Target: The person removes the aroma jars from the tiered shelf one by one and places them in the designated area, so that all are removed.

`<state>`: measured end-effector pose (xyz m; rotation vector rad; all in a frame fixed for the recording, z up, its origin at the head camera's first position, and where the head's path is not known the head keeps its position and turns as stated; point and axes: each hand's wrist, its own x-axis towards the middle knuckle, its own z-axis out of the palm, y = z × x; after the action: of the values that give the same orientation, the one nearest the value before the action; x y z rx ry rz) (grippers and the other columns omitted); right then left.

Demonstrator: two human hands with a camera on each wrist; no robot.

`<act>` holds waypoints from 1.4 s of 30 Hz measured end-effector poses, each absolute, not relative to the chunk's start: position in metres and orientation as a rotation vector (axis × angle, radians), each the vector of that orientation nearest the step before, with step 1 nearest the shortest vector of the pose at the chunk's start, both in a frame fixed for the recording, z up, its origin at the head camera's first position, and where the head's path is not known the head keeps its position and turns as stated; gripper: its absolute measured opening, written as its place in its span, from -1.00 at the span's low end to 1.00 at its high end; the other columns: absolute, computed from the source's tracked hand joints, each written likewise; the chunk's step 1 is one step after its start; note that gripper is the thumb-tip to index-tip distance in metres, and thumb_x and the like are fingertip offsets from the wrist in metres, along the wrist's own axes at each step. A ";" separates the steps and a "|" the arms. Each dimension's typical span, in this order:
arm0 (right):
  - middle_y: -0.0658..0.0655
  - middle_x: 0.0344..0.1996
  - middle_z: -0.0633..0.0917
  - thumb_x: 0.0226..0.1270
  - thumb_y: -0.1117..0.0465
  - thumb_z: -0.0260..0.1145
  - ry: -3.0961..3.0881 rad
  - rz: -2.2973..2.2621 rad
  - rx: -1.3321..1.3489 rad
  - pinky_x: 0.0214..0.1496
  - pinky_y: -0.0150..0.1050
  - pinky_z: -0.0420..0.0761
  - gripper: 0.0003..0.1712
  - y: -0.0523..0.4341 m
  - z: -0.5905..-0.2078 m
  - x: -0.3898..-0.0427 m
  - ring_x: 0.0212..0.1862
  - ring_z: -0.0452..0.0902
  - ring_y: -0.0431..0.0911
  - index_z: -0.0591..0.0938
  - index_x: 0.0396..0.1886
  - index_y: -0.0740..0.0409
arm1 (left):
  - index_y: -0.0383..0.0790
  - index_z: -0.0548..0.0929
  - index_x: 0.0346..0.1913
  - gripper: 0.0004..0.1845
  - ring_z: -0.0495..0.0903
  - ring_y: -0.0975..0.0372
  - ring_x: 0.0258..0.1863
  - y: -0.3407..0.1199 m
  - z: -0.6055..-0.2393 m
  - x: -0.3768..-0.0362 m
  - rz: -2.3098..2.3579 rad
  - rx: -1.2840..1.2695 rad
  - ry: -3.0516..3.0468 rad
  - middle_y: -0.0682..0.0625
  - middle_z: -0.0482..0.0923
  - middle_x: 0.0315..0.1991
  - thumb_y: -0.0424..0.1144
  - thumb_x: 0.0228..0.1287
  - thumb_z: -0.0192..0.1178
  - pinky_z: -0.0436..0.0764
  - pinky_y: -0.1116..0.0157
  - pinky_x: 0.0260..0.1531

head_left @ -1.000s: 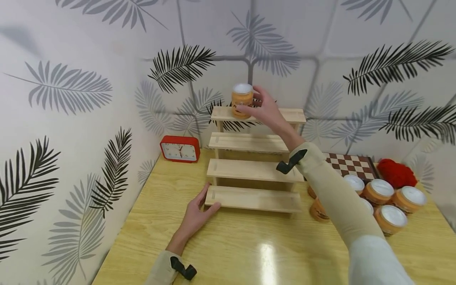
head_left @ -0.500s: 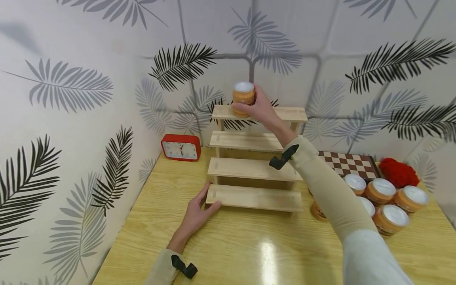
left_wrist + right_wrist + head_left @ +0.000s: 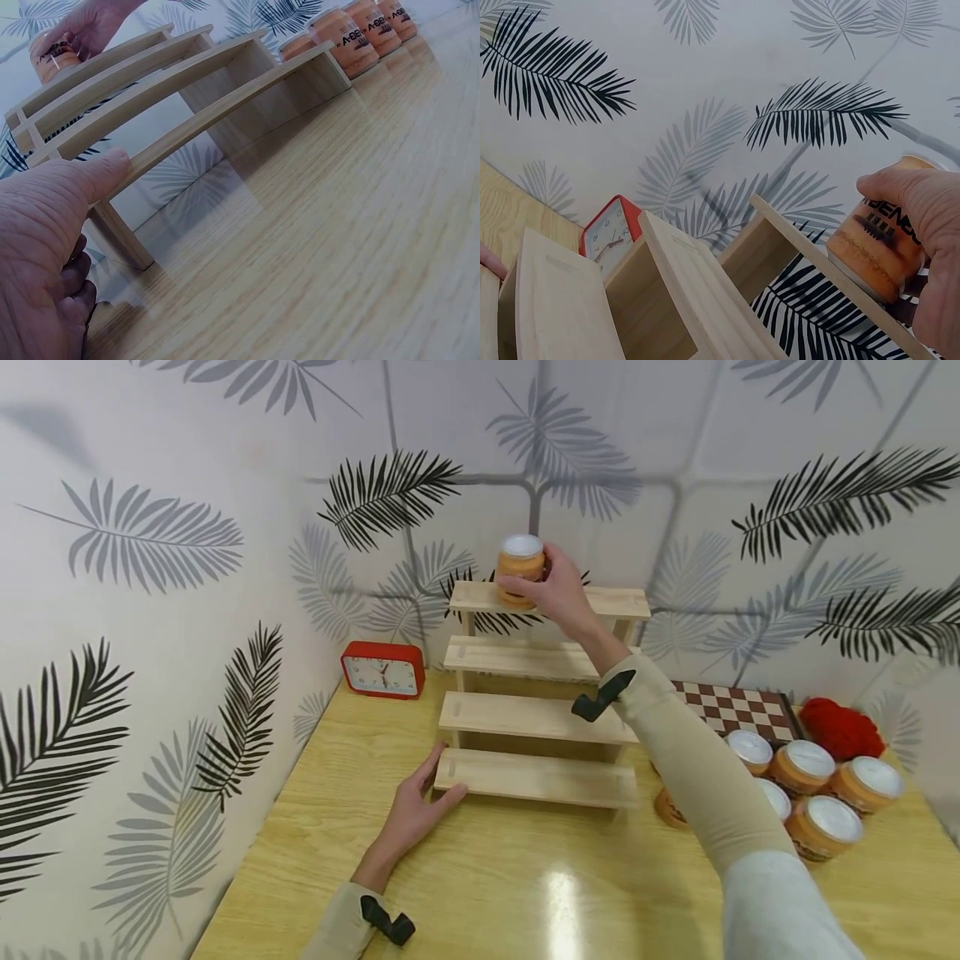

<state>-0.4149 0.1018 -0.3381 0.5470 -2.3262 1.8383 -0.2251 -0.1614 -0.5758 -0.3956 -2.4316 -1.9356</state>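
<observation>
A stepped wooden rack (image 3: pixel 536 718) with several shelves stands on the yellow table (image 3: pixel 487 893). My right hand (image 3: pixel 551 589) grips an orange jar with a white lid (image 3: pixel 521 568) that rests on the top shelf (image 3: pixel 615 602); the right wrist view shows the fingers (image 3: pixel 922 206) wrapped round the jar (image 3: pixel 874 255). My left hand (image 3: pixel 414 810) lies on the table with straight fingers, its thumb (image 3: pixel 105 169) against the left end of the bottom shelf (image 3: pixel 225 112).
Several orange jars (image 3: pixel 813 777) cluster at the right of the rack, beside a chessboard (image 3: pixel 731 706) and a red ball of yarn (image 3: pixel 840 728). A red alarm clock (image 3: pixel 381 670) stands at the back left. Leaf-patterned walls close the left and rear.
The jar has come down a little and shifted slightly right on the top shelf, with my right hand still round it. My left hand has not moved.
</observation>
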 end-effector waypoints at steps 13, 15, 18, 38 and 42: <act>0.16 0.19 0.59 0.27 0.10 0.59 -2.300 1.825 0.548 0.21 -0.14 0.59 -0.22 0.123 -0.330 -0.402 0.16 0.53 -0.03 0.46 0.40 0.16 | -0.14 0.11 0.68 -0.09 0.14 0.18 0.60 -0.159 -0.575 -0.226 -1.934 -0.405 -2.424 -0.03 0.11 0.64 -0.21 0.43 0.39 0.20 0.09 0.54; 0.15 0.18 0.60 0.26 0.09 0.60 -2.295 1.825 0.551 0.18 -0.17 0.60 -0.22 0.126 -0.329 -0.399 0.15 0.53 -0.04 0.47 0.40 0.16 | -0.14 0.10 0.69 -0.08 0.14 0.19 0.60 -0.159 -0.574 -0.226 -1.938 -0.413 -2.425 -0.01 0.11 0.64 -0.18 0.43 0.39 0.19 0.10 0.54; 0.15 0.16 0.61 0.24 0.09 0.61 -2.284 1.833 0.550 0.15 -0.18 0.61 -0.22 0.132 -0.329 -0.395 0.13 0.54 -0.03 0.48 0.38 0.16 | -0.16 0.08 0.69 -0.08 0.13 0.18 0.61 -0.159 -0.574 -0.225 -1.946 -0.426 -2.422 -0.02 0.10 0.65 -0.17 0.44 0.39 0.18 0.09 0.55; 0.08 0.10 0.66 0.23 0.14 0.62 -2.274 1.801 0.460 0.08 -0.29 0.58 -0.28 0.176 -0.333 -0.358 0.09 0.56 -0.08 0.55 0.33 0.16 | -0.17 0.09 0.68 -0.08 0.11 0.14 0.61 -0.162 -0.575 -0.222 -1.947 -0.397 -2.439 -0.06 0.09 0.65 -0.21 0.43 0.39 0.17 0.04 0.55; 0.06 0.07 0.67 0.21 0.15 0.64 -2.257 1.774 0.451 0.06 -0.33 0.57 -0.30 0.189 -0.332 -0.349 0.07 0.56 -0.09 0.57 0.32 0.15 | -0.22 0.04 0.68 -0.08 0.06 0.09 0.63 -0.160 -0.573 -0.223 -1.947 -0.409 -2.445 -0.16 0.03 0.66 -0.24 0.46 0.36 0.13 0.04 0.56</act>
<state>-0.3495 0.1891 -0.3321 0.4509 -2.2569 1.7737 -0.2232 -0.1602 -0.5726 -0.4092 -2.4453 -1.9470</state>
